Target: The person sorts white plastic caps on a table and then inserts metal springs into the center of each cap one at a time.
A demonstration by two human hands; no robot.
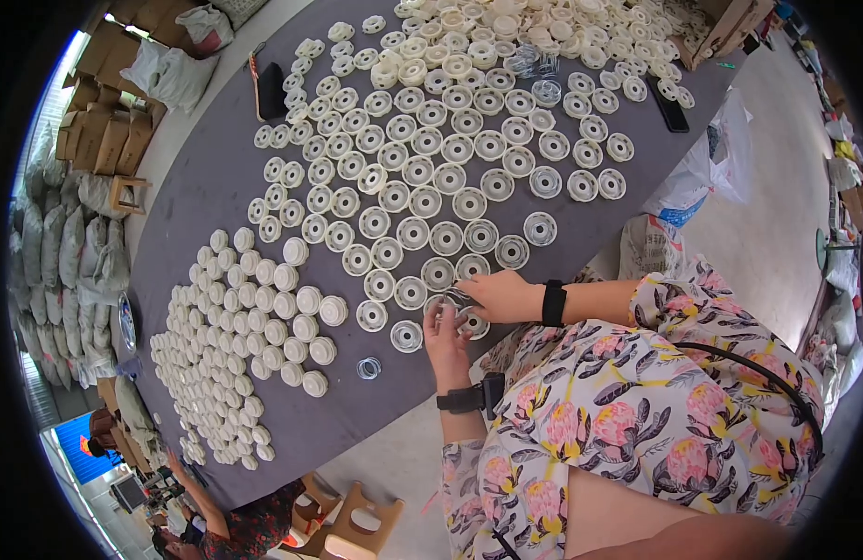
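Note:
Near the table's front edge, my left hand [445, 343] and my right hand [495, 297] meet over the rows of round parts. Between their fingertips shows a bit of shiny metal wire coil [457, 301], partly hidden; both hands look closed on it. Under and around them lie cream plastic round parts [438, 273], hollow side up, each with a dark centre hole. Another round part [406, 336] sits just left of my left hand. A loose wire coil [368, 368] rests on the table farther left.
White domed round parts [306, 328] cover the left of the grey table [375, 418]. A heap of cream parts [506, 23] and more coils [547, 91] are at the back. Phones [668, 105] lie near the edges. Another person [254, 523] sits at lower left by plastic stools [361, 523].

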